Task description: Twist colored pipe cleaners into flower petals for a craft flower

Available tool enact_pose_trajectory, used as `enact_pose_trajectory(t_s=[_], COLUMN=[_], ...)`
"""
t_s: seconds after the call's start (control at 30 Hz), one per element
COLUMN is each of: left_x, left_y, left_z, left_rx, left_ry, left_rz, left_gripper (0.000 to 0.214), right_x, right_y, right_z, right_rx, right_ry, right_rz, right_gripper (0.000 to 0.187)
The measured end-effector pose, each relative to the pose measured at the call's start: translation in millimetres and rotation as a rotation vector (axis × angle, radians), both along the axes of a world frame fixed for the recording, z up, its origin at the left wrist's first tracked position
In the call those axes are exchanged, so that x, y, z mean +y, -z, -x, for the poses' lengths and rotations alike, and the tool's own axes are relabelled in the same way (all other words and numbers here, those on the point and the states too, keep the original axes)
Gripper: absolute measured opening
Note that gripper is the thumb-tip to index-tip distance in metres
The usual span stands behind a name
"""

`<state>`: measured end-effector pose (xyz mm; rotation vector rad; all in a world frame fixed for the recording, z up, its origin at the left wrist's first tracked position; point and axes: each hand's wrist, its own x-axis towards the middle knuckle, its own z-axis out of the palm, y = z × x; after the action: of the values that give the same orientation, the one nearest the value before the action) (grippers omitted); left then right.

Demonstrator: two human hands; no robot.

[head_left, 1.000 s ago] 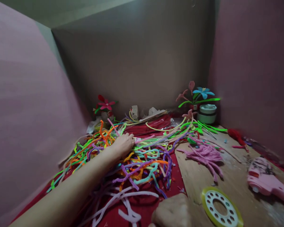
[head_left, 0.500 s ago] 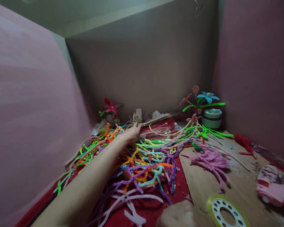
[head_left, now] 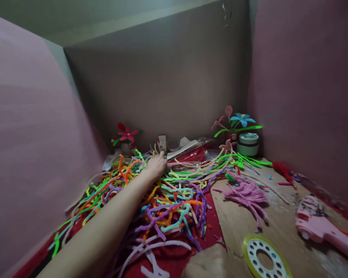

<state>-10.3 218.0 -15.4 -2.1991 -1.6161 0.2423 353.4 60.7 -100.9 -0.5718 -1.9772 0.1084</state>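
Note:
My left hand reaches far forward over a tangled pile of coloured pipe cleaners. Its fingers stretch out and rest on the strands at the pile's far side, close to a clear packet of red pipe cleaners. Nothing shows in its grip. My right hand sits at the bottom edge as a closed fist, knuckles up, beside a yellow-green tape ring. What it holds, if anything, is hidden.
A bundle of pink pipe cleaners lies on the wooden board. A pink glue gun lies at the right. Pipe-cleaner flowers and a round jar stand in the back right corner, and a red flower back left. Pink walls close in both sides.
My left hand went from gripping into the pile to stretching further back, and its fingers now lie on the far strands. The right fist stayed at the bottom edge.

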Motion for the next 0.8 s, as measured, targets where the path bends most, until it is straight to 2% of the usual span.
enact_pose_trajectory(t_s=[0.1,0.2,0.37,0.5,0.63,0.8], left_x=[-4.6,-8.3,-4.8,3.9,10.6,18.8], left_y=[1.2,3.7,6.3,6.8,6.4,-1.1], left_z=[-4.9,-9.6,-16.9,-21.1,-24.8,-29.8], left_rx=[-0.001,-0.008,-0.022,-0.027,-0.048,-0.053], left_ry=[0.055,0.122,0.192,0.128,0.037,-0.046], left_rz=[-0.029,0.013,0.071,0.065,0.025,-0.005], left_gripper=[0.032,0.031,0.051,0.050,0.064,0.064], right_x=[-0.6,-0.5,1.2,2.2,3.1,7.2], right_y=[-1.6,0.6,8.3,12.4,12.1,7.0], right_z=[0.6,0.5,-1.4,-3.1,-2.6,-0.3], right_rx=[-0.010,-0.024,-0.074,-0.142,-0.228,-0.334], right_ry=[-0.009,-0.008,-0.011,-0.027,-0.037,-0.039], right_rz=[0.000,0.012,0.032,0.037,0.057,0.094], right_gripper=[0.042,0.044,0.042,0.041,0.038,0.039])
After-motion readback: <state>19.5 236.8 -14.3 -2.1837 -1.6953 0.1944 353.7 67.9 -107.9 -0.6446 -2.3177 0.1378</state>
